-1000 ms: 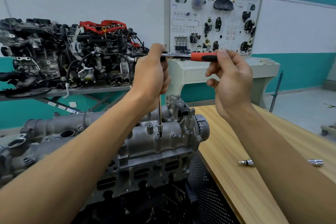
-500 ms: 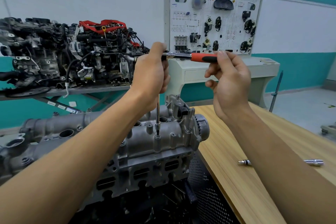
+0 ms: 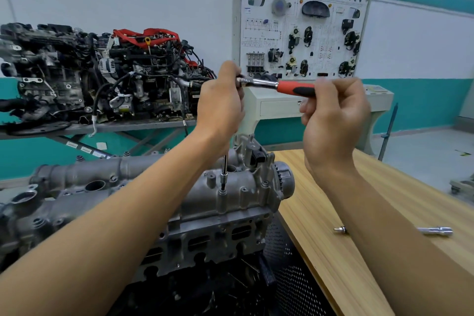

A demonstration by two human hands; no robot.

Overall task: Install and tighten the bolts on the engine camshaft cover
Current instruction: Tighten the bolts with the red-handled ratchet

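"Tightening which one?"

"The bolt point(image 3: 222, 191) in a boss on the near edge of the camshaft cover point(image 3: 246, 187), toward its right end. The cover sits on the engine in front of me, just left of the desk point(image 3: 302, 213). The extension bar point(image 3: 224, 167) stands upright on that bolt, seated in the head as far as I can tell."

"And your hands?"

"My left grip point(image 3: 220, 105) is closed round the top of the bar, steadying it under the ratchet point(image 3: 289, 88) head. My right grip point(image 3: 333, 120) has its fingers curled lightly on the red-and-black handle, which points right."

"Which step is that?"

"Running this bolt down, I'd say, not the final pull, since so light a hold gives little force. Next I judge it wants a firmer fist on the handle and a swing, with the left holding the bar plumb, or the bit may slip off the head. I cannot tell which other bosses are done."

"What's lying about?"

"On the wooden desk there is a loose bolt point(image 3: 340, 229) beside my right forearm and a chrome socket piece point(image 3: 436, 230) further right. A black perforated panel point(image 3: 287, 272) is below the engine. Behind are a second engine point(image 3: 143, 77) with red hoses on a steel stand, a training board point(image 3: 302, 33) of car parts, a white wall over teal, and a grey floor."
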